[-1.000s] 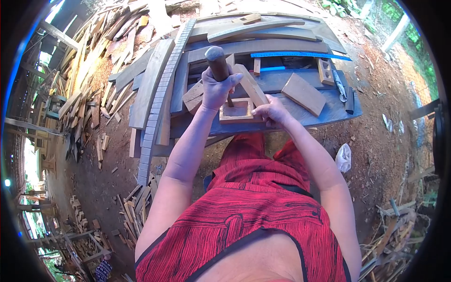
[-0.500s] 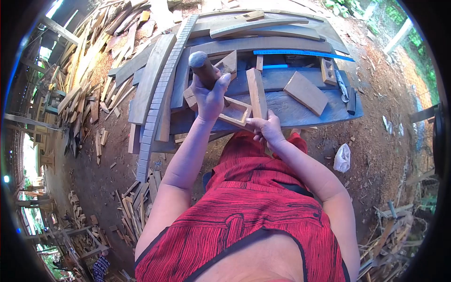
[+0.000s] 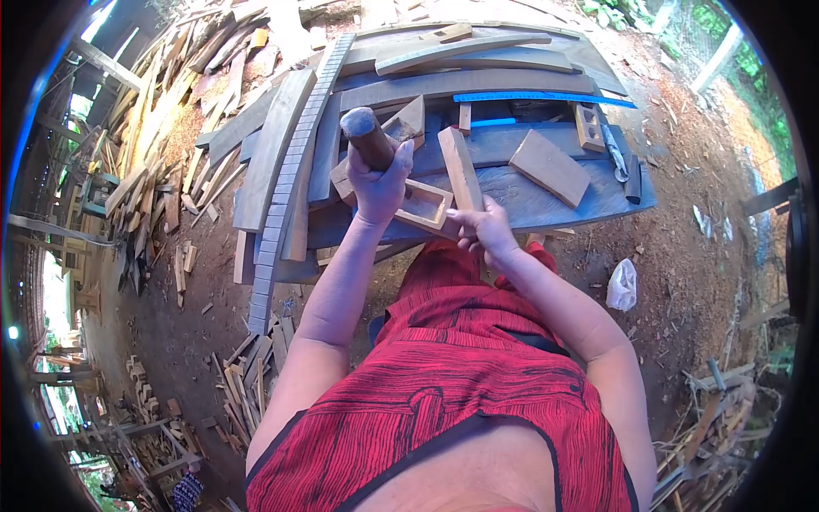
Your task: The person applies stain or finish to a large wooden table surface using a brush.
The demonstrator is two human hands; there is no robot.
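Note:
My left hand point(image 3: 381, 188) is wrapped round a thick, dark wooden cylinder point(image 3: 368, 139) with a pale, worn round end facing up. What lies below the fist is hidden. Under and beside it is a wooden block with a rectangular recess point(image 3: 426, 203), partly covered by the hand. My right hand point(image 3: 484, 230) is closed at the near end of an upright-looking wooden block point(image 3: 461, 171), its thumb by the recessed block's corner. Which piece its curled fingers grip is partly hidden. To the right lies a flat rectangular board point(image 3: 550, 168).
The bench point(image 3: 610, 192) carries long planks point(image 3: 469, 88), a blue ruler point(image 3: 546, 99) and a block with holes point(image 3: 588, 128). A long, evenly marked strip point(image 3: 299, 162) crosses its left side. Scrap wood point(image 3: 162, 119) is piled at left; a white bag point(image 3: 622, 284) lies on the ground.
The cylinder's round end in my left hand has dipped slightly towards me. My right hand stays at the block, and the view has shifted a little.

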